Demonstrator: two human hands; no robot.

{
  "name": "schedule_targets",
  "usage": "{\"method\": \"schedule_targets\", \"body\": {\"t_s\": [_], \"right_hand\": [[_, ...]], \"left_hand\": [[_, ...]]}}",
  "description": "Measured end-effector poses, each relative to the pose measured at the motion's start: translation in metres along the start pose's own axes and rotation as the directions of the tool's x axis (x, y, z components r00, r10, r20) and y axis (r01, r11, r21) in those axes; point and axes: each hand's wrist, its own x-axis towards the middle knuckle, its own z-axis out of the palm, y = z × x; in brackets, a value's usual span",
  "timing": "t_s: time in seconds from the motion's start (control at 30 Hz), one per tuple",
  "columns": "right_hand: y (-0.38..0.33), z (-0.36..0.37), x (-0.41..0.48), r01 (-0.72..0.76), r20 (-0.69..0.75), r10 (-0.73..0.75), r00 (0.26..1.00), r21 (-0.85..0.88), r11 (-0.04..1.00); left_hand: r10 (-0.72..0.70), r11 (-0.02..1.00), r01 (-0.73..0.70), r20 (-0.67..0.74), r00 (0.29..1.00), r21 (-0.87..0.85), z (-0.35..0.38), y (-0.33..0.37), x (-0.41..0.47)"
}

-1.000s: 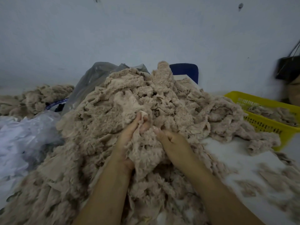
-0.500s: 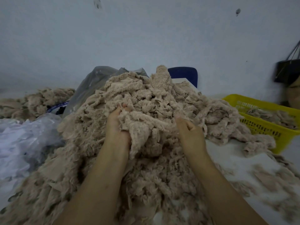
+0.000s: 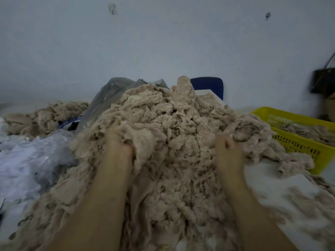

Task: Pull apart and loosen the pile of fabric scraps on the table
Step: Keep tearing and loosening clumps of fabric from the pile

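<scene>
Well apart, right hand point(image 3: 227, 151) clutches pile of fabric scraps point(image 3: 172, 127); left hand point(image 3: 117, 144) buried, grip hidden.

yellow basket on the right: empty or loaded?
Partly loaded. The yellow basket holds beige scraps lying below its rim, and the far inner wall shows bare. How deep they go: cannot tell.

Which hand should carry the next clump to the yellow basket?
Probably the right hand: it grips the pile on the side nearest the yellow basket; the left hand sits farther away.
</scene>
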Motion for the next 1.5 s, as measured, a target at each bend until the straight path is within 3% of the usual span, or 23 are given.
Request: {"method": "schedule_targets", "body": {"t_s": [0.03,0.1,0.13,0.23,0.33,0.37,0.43,0.53,0.6,0.67,0.73,0.77,0.83,0.87,0.9,1.0,1.07,1.1,1.17,1.23,1.33,1.43,1.5], "right_hand": [[-0.005,0.015,-0.01,0.089,0.173,-0.069,0.983,-0.113,0.99],[-0.011,0.038,-0.031,0.33,0.578,-0.134,0.805,-0.248,0.911],[-0.013,0.045,-0.039,0.357,0.683,-0.116,0.721,-0.223,0.907],[-0.007,0.046,-0.042,0.162,0.773,-0.026,0.634,-0.099,0.982],[-0.002,0.042,-0.038,-0.154,0.693,0.102,0.713,0.013,0.988],[-0.003,0.039,-0.032,-0.325,0.65,0.15,0.745,0.156,0.933],[-0.006,0.024,-0.011,-0.572,0.541,0.274,0.795,0.52,0.634],[-0.004,-0.009,0.019,-0.545,0.416,0.423,0.805,0.8,0.249],[0.001,-0.021,0.025,-0.531,0.428,0.446,0.786,0.837,0.133],[-0.001,-0.024,0.022,-0.562,0.489,0.391,0.78,0.822,0.093],[-0.007,-0.021,0.017,-0.581,0.515,0.35,0.782,0.806,0.113],[-0.01,-0.019,0.016,-0.581,0.514,0.342,0.787,0.803,0.132],[-0.012,-0.016,0.014,-0.574,0.502,0.341,0.795,0.805,0.152],[-0.015,-0.014,0.012,-0.574,0.498,0.332,0.801,0.796,0.192],[-0.016,-0.011,0.01,-0.573,0.49,0.319,0.811,0.775,0.266],[-0.02,0.003,-0.001,-0.547,0.544,0.193,0.817,0.624,0.558],[-0.02,0.013,-0.011,-0.334,0.552,0.075,0.831,0.386,0.86],[-0.021,0.018,-0.016,-0.189,0.545,0.028,0.838,0.241,0.952],[-0.022,0.026,-0.025,-0.03,0.565,-0.032,0.824,0.101,0.994],[-0.021,0.029,-0.028,0.026,0.585,-0.091,0.806,0.117,0.993],[-0.023,0.025,-0.028,0.048,0.516,-0.129,0.847,0.166,0.985],[-0.015,0.023,-0.022,0.127,0.531,-0.111,0.84,0.007,0.992],[-0.015,0.021,-0.019,0.129,0.478,-0.091,0.874,-0.047,0.991]], "left_hand": [[0.002,1.0,-0.002,-0.007,1.0,-0.007,0.005,-0.002,0.0],[-0.051,0.998,0.051,0.009,0.999,0.027,0.018,-0.011,-0.007],[-0.069,0.996,0.068,0.015,0.998,0.06,0.022,-0.018,-0.008],[-0.133,0.988,0.124,0.089,0.987,0.095,0.036,-0.034,-0.016],[-0.148,0.989,0.144,0.13,0.98,0.042,0.044,-0.028,-0.021],[-0.146,0.989,0.144,0.132,0.98,0.024,0.043,-0.023,-0.02],[-0.108,0.994,0.11,0.1,0.989,-0.017,0.036,-0.009,-0.014],[-0.055,0.996,0.058,0.046,0.997,-0.073,0.011,0.01,-0.003],[-0.063,0.996,0.065,0.034,0.997,-0.068,-0.001,0.015,0.0],[-0.085,0.995,0.085,0.001,0.996,0.051,-0.003,0.01,-0.006],[-0.054,0.958,0.063,-0.038,0.998,0.281,-0.002,-0.001,-0.016],[0.003,0.877,0.015,-0.037,0.999,0.481,-0.001,-0.007,-0.022],[0.003,0.559,-0.071,0.084,0.996,0.826,-0.001,-0.02,-0.035],[-0.068,0.439,-0.091,0.134,0.989,0.894,0.0,-0.026,-0.041],[-0.135,0.386,-0.101,0.164,0.977,0.917,0.003,-0.031,-0.046],[-0.254,0.468,-0.134,0.278,0.926,0.873,0.014,-0.044,-0.052],[-0.318,0.573,-0.059,0.288,0.903,0.818,0.021,-0.054,-0.054],[-0.346,0.658,0.055,0.237,0.908,0.751,0.024,-0.058,-0.054],[-0.392,0.788,0.257,0.133,0.91,0.56,0.027,-0.066,-0.052],[-0.344,0.883,0.306,0.046,0.938,0.356,0.028,-0.065,-0.044],[-0.243,0.969,0.244,-0.02,0.97,0.048,0.025,-0.041,-0.023],[-0.173,0.985,0.173,-0.058,0.983,-0.019,0.02,-0.01,-0.01],[-0.092,0.996,0.091,-0.097,0.991,-0.023,0.016,-0.001,-0.001]]}}
